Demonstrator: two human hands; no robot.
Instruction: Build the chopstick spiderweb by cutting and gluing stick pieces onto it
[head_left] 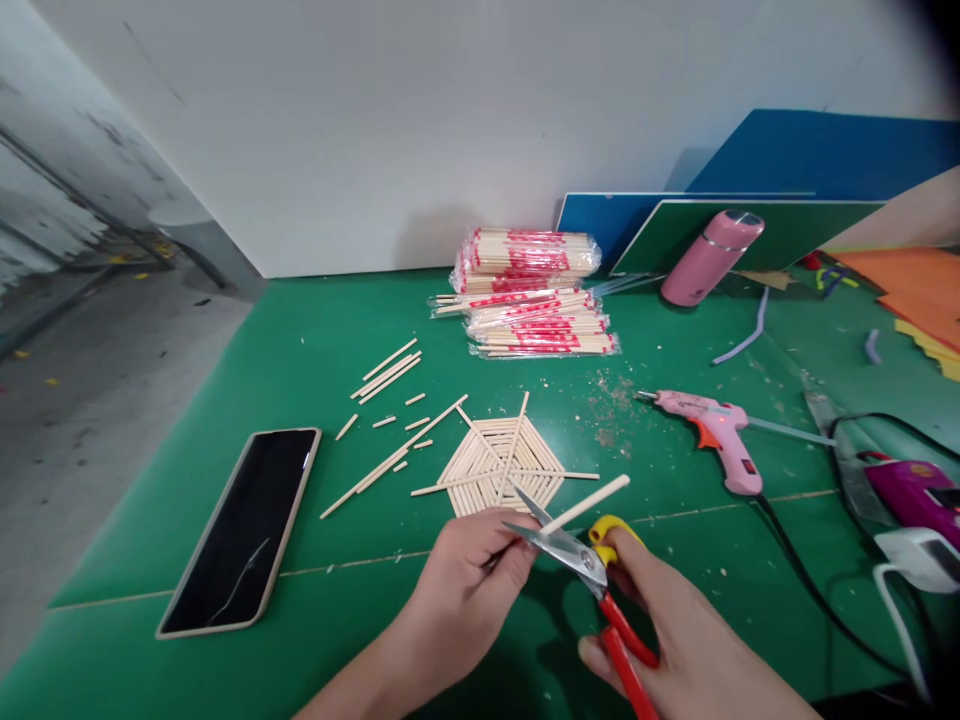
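My left hand (474, 568) pinches a wooden chopstick (586, 505), whose free end points up to the right. In my right hand (660, 620) is a pair of scissors (574, 555) with red and yellow handles. Its blades are apart, one on each side of the chopstick close to my left fingers. Just behind the hands lies a hexagonal web (502, 455) of chopstick pieces with longer sticks crossing at its middle. My left hand covers part of its near edge. Cut and whole sticks (390, 378) lie loose to the left of the web.
A phone (240, 530) lies at the left. Several wrapped chopstick packs (536, 290) are piled at the back. On the right are a pink glue gun (709, 430) with a cord, a pink flask (712, 258), a purple device (911, 495) and a white plug (919, 558).
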